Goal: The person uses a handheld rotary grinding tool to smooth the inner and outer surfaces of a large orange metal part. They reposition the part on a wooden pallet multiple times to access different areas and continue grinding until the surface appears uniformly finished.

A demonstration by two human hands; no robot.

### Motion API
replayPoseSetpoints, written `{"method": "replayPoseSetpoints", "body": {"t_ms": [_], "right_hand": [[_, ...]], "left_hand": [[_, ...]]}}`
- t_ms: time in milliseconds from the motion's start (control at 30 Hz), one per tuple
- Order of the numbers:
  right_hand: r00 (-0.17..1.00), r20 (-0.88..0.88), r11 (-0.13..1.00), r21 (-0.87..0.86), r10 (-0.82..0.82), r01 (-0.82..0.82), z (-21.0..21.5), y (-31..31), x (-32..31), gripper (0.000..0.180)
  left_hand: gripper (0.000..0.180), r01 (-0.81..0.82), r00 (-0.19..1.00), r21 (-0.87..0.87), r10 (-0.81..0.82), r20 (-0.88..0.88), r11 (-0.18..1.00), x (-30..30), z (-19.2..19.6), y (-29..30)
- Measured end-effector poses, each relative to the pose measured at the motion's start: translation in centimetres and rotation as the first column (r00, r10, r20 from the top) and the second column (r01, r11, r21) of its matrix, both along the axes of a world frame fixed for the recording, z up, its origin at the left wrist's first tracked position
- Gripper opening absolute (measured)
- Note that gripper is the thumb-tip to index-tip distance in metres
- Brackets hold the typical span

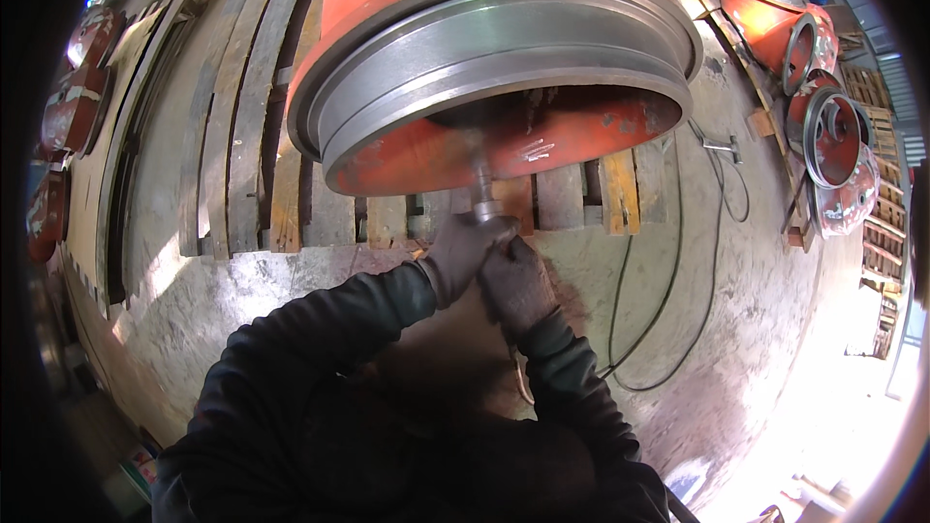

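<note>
The tool (484,196) — a slim metal shaft with a brighter, wider collar — sits near the middle of the view, its far end reaching toward twelve o'clock into the mouth of a big drum (494,48). The left hand (463,254) is wrapped around it just below the collar; the right hand (518,281), at five o'clock, clasps it close behind. The drum's grey rim is smooth and stepped, its orange-red inside scuffed. Worn slats of a pallet (257,136) show beneath — a dark cable (643,389) loops at four o'clock, other red drums (765,19) at two.
</note>
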State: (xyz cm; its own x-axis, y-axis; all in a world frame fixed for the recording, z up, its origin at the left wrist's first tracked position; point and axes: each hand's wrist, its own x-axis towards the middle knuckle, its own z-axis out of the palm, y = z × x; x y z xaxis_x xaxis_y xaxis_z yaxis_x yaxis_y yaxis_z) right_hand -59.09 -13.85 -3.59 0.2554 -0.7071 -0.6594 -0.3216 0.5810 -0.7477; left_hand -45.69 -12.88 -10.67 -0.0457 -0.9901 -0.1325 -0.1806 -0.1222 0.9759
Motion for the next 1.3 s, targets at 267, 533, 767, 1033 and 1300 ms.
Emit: {"method": "replayPoseSetpoints", "body": {"t_ms": [267, 533, 767, 1033, 1300], "right_hand": [[0.998, -0.057, 1.0, -0.011, 0.001, -0.001, -1.2, -1.6, 0.0, 0.022], [0.987, -0.075, 0.969, -0.196, 0.14, -0.152, -1.6, -1.2, -0.9, 0.022], [0.996, -0.086, 0.999, -0.042, -0.017, 0.014, -0.8, 1.2, -1.7, 0.015], [0.997, -0.073, 0.995, -0.098, 0.001, -0.008, -0.7, 1.0, -1.4, 0.019], [0.998, 0.049, 0.998, 0.057, -0.029, 0.026, -0.7, -1.5, -0.3, 0.019]], "left_hand": [[0.023, 0.035, 0.998, -0.027, -0.033, 0.046, 0.999, 0.7, 0.7, -1.7], [0.015, -0.107, 0.949, 0.294, 0.186, -0.253, 0.95, -0.4, 2.7, -1.5], [0.016, -0.009, 1.0, 0.082, 0.009, -0.001, 0.997, -1.3, 3.4, 0.6], [0.025, -0.014, 1.0, 0.018, 0.014, 0.008, 1.0, -1.1, 1.9, 0.9], [0.033, 0.076, 0.971, -0.099, -0.05, 0.236, 0.992, 0.3, 0.3, -1.1]]}}
